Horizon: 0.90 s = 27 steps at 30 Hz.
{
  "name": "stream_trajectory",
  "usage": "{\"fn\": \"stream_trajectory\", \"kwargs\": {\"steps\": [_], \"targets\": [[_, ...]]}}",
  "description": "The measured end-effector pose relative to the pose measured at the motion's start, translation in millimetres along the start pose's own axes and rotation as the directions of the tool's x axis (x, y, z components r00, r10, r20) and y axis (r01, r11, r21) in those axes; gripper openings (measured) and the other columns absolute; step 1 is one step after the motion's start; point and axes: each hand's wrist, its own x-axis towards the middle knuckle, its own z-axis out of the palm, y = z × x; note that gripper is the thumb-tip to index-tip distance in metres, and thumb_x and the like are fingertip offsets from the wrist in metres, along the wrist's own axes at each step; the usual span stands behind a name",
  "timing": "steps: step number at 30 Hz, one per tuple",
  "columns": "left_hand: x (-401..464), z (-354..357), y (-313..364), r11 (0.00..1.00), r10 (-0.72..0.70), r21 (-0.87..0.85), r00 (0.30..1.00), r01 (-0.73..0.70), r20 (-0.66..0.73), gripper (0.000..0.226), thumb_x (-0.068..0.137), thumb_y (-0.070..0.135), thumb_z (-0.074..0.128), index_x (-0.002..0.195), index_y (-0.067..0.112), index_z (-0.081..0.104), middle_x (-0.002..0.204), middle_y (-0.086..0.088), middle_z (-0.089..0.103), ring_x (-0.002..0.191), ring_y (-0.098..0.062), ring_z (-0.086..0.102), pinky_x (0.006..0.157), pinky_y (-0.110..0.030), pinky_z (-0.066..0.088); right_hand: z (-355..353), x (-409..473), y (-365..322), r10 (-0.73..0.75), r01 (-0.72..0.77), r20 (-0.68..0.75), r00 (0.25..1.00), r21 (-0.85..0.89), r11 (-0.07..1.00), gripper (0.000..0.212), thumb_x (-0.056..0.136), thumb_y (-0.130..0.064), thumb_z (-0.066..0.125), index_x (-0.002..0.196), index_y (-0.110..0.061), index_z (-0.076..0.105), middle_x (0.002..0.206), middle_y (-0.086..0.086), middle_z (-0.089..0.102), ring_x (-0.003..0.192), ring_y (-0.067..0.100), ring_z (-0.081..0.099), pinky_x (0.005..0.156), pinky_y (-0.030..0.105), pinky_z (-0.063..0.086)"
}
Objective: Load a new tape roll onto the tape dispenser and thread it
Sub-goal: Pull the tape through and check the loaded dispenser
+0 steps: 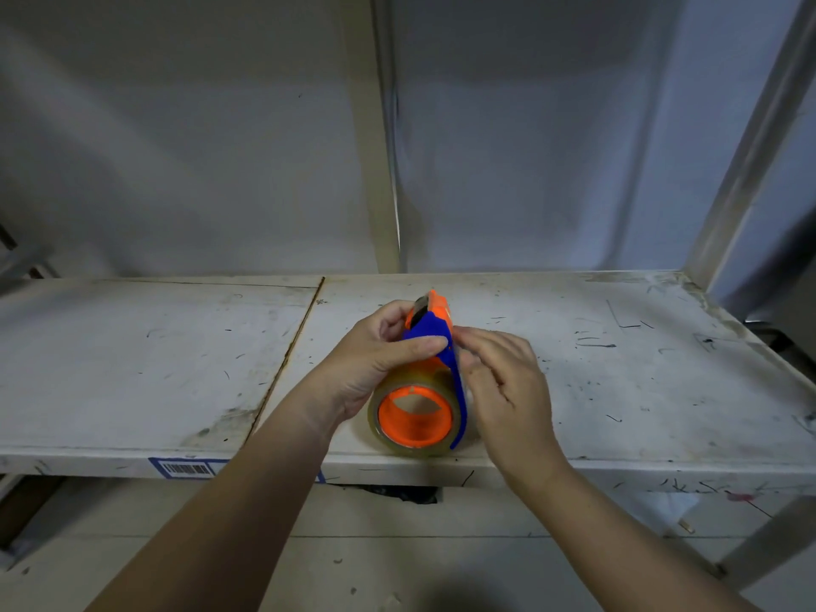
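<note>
A blue and orange tape dispenser (435, 331) is held over the front of a white shelf (154, 373). A clear tape roll (399, 386) sits on the dispenser's orange hub (415, 435), its open side facing me. My left hand (375, 360) grips the dispenser's blue upper part, thumb across it. My right hand (503, 373) rests against the dispenser's right side, with its fingertips at the blue frame near the orange head. Whether those fingers pinch a tape end is hidden.
The shelf is scuffed, with a seam (287, 360) left of centre and a barcode label (185, 468) on its front edge. A metal upright (750, 139) rises at the right. A lower shelf board (397, 558) lies beneath.
</note>
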Motion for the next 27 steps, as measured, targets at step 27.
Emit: {"fn": "stream_trajectory", "kwargs": {"steps": [27], "targets": [[-0.1,24.0,1.3,0.955,0.164,0.294,0.884,-0.031,-0.439,0.046,0.062,0.045,0.083,0.098,0.030,0.058,0.096,0.007,0.068,0.091,-0.013,0.065,0.082,-0.035,0.057,2.4,2.5,5.5,0.183,-0.225,0.169,0.968,0.277,0.934,0.027,0.087,-0.039,0.036,0.100,-0.054,0.054,0.106,-0.028,0.060,0.108,-0.004,0.052,0.092,0.020,0.041]]}}
